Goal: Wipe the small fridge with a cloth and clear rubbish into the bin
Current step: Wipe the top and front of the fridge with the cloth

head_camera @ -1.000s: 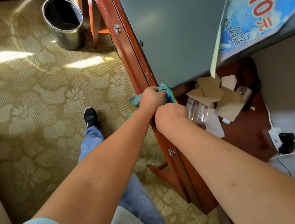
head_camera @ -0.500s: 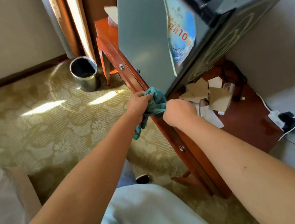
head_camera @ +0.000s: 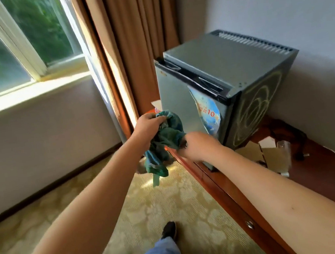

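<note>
We hold the bunched teal cloth (head_camera: 164, 136) in both hands, left hand (head_camera: 148, 127) gripping its top, right hand (head_camera: 196, 146) pinching its side, over the wooden desk (head_camera: 324, 173)'s front edge, just before the grey fridge (head_camera: 226, 81); carpet (head_camera: 161, 203) lies open below.

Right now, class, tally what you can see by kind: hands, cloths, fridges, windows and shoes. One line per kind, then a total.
Hands: 2, left hand and right hand
Cloths: 1, green cloth held by both hands
Fridges: 1, small fridge
Windows: 1, window
Shoes: 1, black shoe
Total: 6
</note>
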Tool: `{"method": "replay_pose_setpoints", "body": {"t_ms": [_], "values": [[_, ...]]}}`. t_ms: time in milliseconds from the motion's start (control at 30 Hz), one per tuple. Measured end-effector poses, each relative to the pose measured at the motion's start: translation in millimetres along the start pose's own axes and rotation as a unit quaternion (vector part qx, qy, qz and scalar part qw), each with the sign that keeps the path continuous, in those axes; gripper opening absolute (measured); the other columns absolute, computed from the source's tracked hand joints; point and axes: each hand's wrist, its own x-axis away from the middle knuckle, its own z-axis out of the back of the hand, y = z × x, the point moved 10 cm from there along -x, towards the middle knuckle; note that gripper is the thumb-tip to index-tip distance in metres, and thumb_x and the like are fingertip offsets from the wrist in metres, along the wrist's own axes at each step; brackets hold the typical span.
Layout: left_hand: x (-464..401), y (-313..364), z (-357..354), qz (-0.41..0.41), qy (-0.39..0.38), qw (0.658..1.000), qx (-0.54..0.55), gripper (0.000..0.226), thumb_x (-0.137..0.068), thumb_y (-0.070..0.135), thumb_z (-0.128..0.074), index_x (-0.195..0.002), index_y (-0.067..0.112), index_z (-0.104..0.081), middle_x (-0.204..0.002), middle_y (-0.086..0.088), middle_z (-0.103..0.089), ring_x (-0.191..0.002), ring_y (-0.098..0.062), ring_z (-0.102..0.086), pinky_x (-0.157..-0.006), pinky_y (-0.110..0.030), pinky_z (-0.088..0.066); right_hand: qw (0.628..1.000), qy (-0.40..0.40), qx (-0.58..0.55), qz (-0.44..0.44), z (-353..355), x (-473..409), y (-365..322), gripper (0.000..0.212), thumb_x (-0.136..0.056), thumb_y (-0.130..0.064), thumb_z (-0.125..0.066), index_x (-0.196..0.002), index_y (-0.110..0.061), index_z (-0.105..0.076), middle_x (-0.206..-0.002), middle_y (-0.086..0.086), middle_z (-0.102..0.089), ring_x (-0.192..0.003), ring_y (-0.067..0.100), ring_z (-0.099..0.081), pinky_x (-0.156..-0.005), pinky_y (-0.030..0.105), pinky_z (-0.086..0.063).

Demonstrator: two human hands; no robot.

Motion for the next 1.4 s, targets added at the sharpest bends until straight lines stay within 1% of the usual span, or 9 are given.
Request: {"method": "replay_pose_setpoints", "body": {"t_ms": [233, 367, 533, 667, 800, 967, 1133, 1300, 1400], "values": [[-21, 95, 44, -0.066, -0.075, 0.99, -0.102, 0.021, -0.087, 0.039, -0.077, -0.102, 0.024, -0.074, -0.089, -0.002, -0.077, -0.072, -0.013, -0.075, -0.059, -0.024, -0.059, 0.998, -0.002, -0.056, 0.013, 69, -7, -50, 0.068, -0.075, -0.085, -0.058, -0.084, -0.017, -0.066, -0.055, -0.004, -0.056, -0.051, 0.016, -0.054, -0.053, 0.027, -0.041], [-41, 121, 58, -0.045, -0.172, 0.981, -0.076, 0.038, -0.083, 0.037, -0.083, -0.114, 0.018, -0.071, -0.103, -0.01, -0.077, -0.092, -0.027, -0.076, -0.083, -0.043, -0.062, 0.993, -0.025, -0.114, 0.008, 96, -19, -73, 0.066, -0.073, -0.085, -0.061, -0.089, -0.021, -0.069, -0.085, 0.0, -0.072, -0.071, 0.016, -0.066, -0.062, 0.028, -0.051], [-71, 162, 86, -0.068, -0.216, 0.972, -0.067, 0.038, -0.085, 0.02, -0.081, -0.12, 0.016, -0.067, -0.116, -0.012, -0.073, -0.1, -0.028, -0.074, -0.087, -0.043, -0.061, 0.991, -0.065, -0.116, -0.004, 138, -33, -94, 0.065, -0.073, -0.082, -0.063, -0.098, -0.023, -0.075, -0.094, -0.005, -0.074, -0.081, 0.01, -0.069, -0.069, 0.025, -0.051], [-89, 207, 96, -0.163, -0.222, 0.953, -0.124, 0.041, -0.084, 0.012, -0.08, -0.122, 0.017, -0.066, -0.115, -0.008, -0.07, -0.099, -0.028, -0.073, -0.086, -0.043, -0.062, 0.987, 0.053, -0.149, -0.007, 192, -58, -103, 0.062, -0.078, -0.077, -0.063, -0.101, -0.02, -0.073, -0.098, 0.0, -0.073, -0.084, 0.014, -0.067, -0.07, 0.027, -0.052], [-84, 246, 93, -0.28, -0.249, 0.884, -0.281, 0.043, -0.085, 0.022, -0.078, -0.123, 0.034, -0.064, -0.106, 0.001, -0.068, -0.095, -0.019, -0.07, -0.078, -0.034, -0.062, 0.958, 0.183, -0.22, 0.008, 227, -88, -109, 0.081, -0.071, -0.068, -0.078, -0.138, -0.031, -0.052, -0.128, -0.003, -0.058, -0.111, 0.016, -0.058, -0.088, 0.034, -0.047], [-77, 282, 78, -0.38, -0.261, 0.803, -0.378, 0.04, -0.087, 0.022, -0.074, -0.123, 0.038, -0.065, -0.086, 0.004, -0.06, -0.075, -0.011, -0.059, -0.064, -0.026, -0.051, 0.97, 0.089, -0.225, 0.027, 206, -132, -113, 0.106, -0.064, -0.059, -0.089, -0.151, -0.045, -0.03, -0.154, -0.008, -0.04, -0.139, 0.018, -0.041, -0.112, 0.044, -0.037], [-76, 298, 52, -0.416, -0.303, 0.768, -0.382, 0.035, -0.089, 0.021, -0.073, -0.119, 0.038, -0.066, -0.083, -0.004, -0.06, -0.072, -0.018, -0.061, -0.069, -0.036, -0.055, 0.937, 0.03, -0.345, 0.05, 185, -151, -124, 0.055, -0.081, -0.042, -0.082, -0.13, -0.03, -0.06, -0.116, -0.009, -0.073, -0.107, 0.012, -0.07, -0.097, 0.035, -0.053], [-95, 306, 37, -0.436, -0.313, 0.758, -0.371, 0.035, -0.086, 0.026, -0.077, -0.118, 0.039, -0.067, -0.075, 0.005, -0.054, -0.064, -0.01, -0.048, -0.063, -0.031, -0.043, 0.953, 0.094, -0.286, -0.035, 205, -166, -97, 0.064, -0.072, -0.06, -0.075, -0.129, -0.035, -0.06, -0.121, -0.006, -0.069, -0.111, 0.019, -0.064, -0.105, 0.044, -0.047], [-106, 319, 34, -0.445, -0.297, 0.771, -0.344, 0.041, -0.086, 0.03, -0.079, -0.124, 0.036, -0.065, -0.089, -0.003, -0.061, -0.073, -0.01, -0.058, -0.069, -0.033, -0.052, 0.952, 0.12, -0.28, -0.037, 229, -168, -85, 0.031, -0.088, -0.04, -0.068, -0.116, -0.028, -0.063, -0.107, -0.001, -0.072, -0.098, 0.019, -0.069, -0.092, 0.037, -0.054]]}}
